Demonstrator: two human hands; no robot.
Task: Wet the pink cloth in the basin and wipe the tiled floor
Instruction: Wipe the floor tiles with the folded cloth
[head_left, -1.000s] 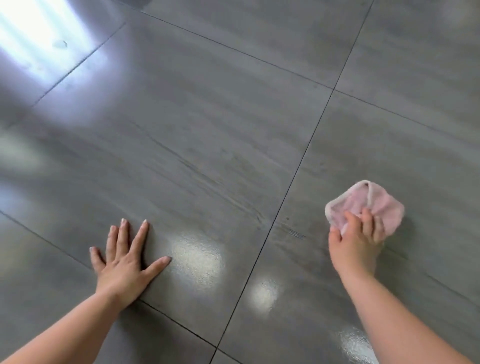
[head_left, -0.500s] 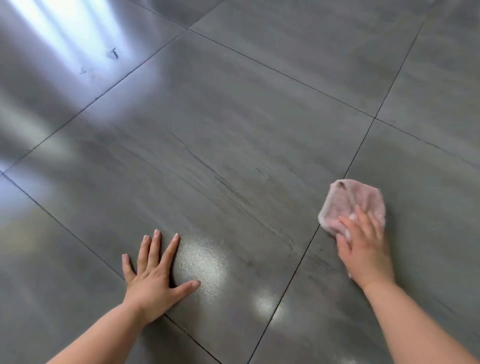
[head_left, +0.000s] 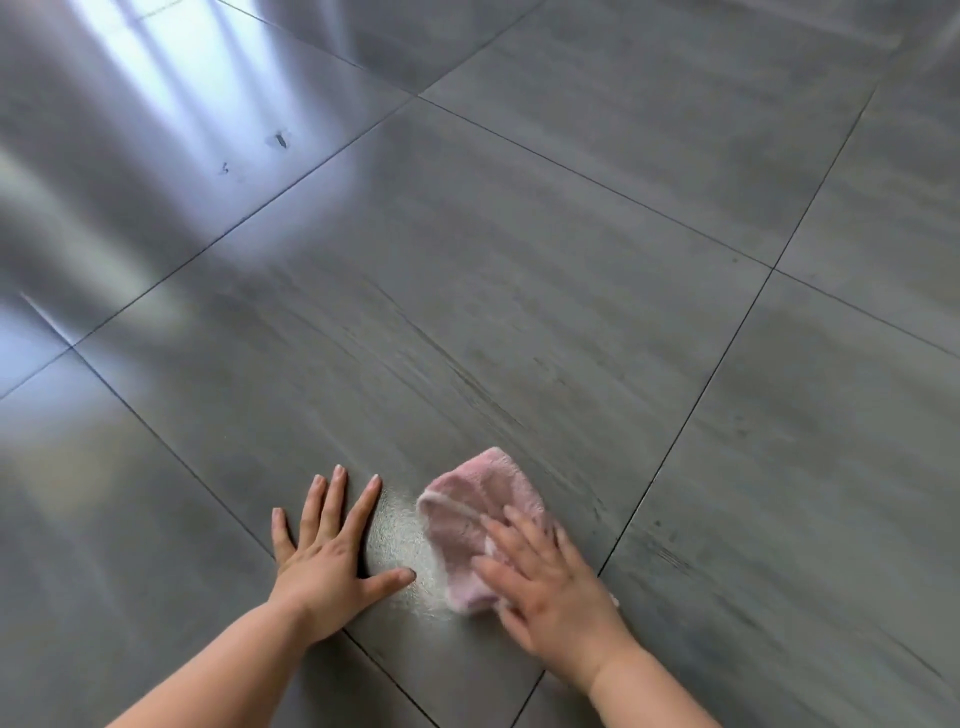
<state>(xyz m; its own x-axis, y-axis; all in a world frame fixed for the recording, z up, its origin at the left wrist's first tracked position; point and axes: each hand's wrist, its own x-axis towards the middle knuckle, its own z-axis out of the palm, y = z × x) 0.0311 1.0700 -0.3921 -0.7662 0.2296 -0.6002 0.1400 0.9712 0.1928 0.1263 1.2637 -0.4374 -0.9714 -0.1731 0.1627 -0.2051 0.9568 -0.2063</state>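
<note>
Sweep leftward, finished within the last second: carried pink cloth (head_left: 470, 525) off the right-hand tile, over the grout line (head_left: 675, 441), to just beside left hand (head_left: 322, 561). Pressed it flat under right hand (head_left: 556, 592), fingers spread rather than clenched, though motion-blurred. Kept left hand splayed and released, propped on tiled floor (head_left: 519, 260). Left a wet sheen (head_left: 402, 540) between the hands. Judged wiping well under way; basin out of sight.

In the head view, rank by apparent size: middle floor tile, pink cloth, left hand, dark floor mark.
1. Middle floor tile.
2. Pink cloth and left hand: alike; cloth lies partly under the right hand, so unranked.
3. Dark floor mark, though farther away.
</note>
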